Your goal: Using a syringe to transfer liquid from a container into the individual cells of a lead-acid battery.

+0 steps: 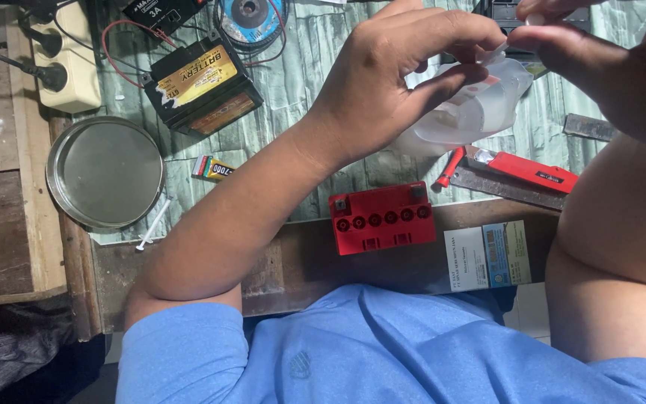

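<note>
Just right of the red battery [381, 217] lies a flat white card package [487, 256] with a blue panel. Left of the battery sits a small striped yellow box [212, 168]; farther up-left, a yellow label [194, 75] covers a black battery [202, 84].

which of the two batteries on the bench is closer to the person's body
The red battery, with a row of round holes on top, sits at the near bench edge. The black battery with wires lies farther back.

I'm seeing both hands, left hand [390, 82] and right hand [600, 52], meeting over the bottle [472, 112], which is hanging above the battery case [381, 217]. Round tin [105, 172] is lying far left, battery [202, 86] sitting behind it, box [487, 256] lying right of the case.
</note>
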